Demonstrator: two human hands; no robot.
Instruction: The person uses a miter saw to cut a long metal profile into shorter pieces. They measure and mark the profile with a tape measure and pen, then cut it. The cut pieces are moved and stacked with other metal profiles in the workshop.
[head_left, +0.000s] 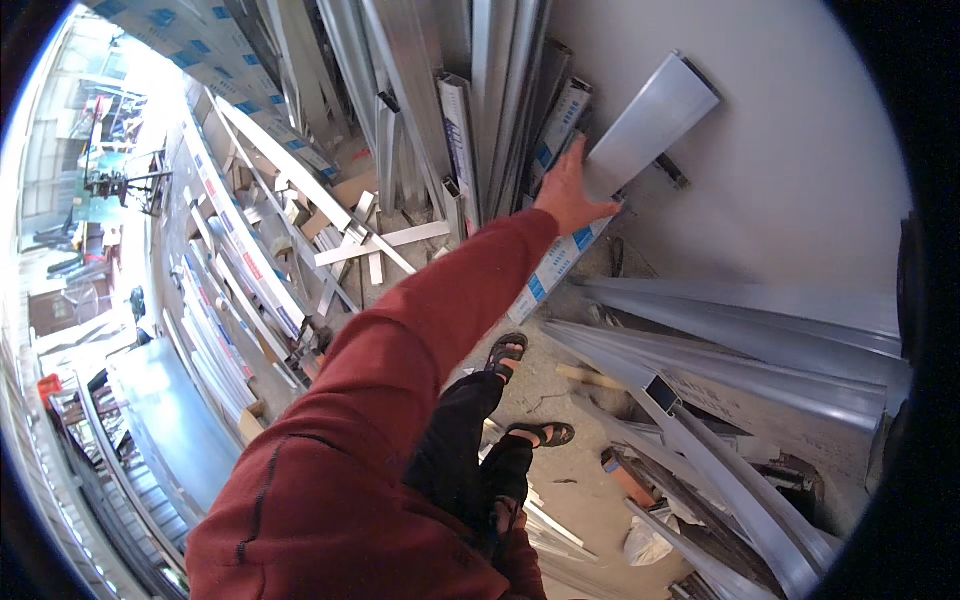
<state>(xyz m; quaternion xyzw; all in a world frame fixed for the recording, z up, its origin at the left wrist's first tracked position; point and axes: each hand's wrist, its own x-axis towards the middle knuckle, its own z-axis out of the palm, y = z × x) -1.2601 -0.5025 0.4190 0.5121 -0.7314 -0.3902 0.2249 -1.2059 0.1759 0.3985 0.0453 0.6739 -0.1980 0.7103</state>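
My left hand (575, 195) is stretched out at the end of a red sleeve, with the thumb to one side and the fingers to the other of a wide silver metal profile (655, 120). The profile stands tilted near the pale wall, and its lower part carries blue-and-white film. My palm is hidden behind the back of the hand. Low beside my dark trousers is a small part of my right hand (507, 513); its fingers are too hidden to make out. Just left of the left hand, several upright metal profiles (490, 110) lean together, some film-wrapped.
Long silver profiles (760, 380) lie stacked at the right, one with an open square end. White and silver offcuts (385, 243) litter the floor left of my sandalled feet (540, 433). Long wrapped profiles (240, 230) lie farther left. A crumpled white bag (650, 540) is at lower right.
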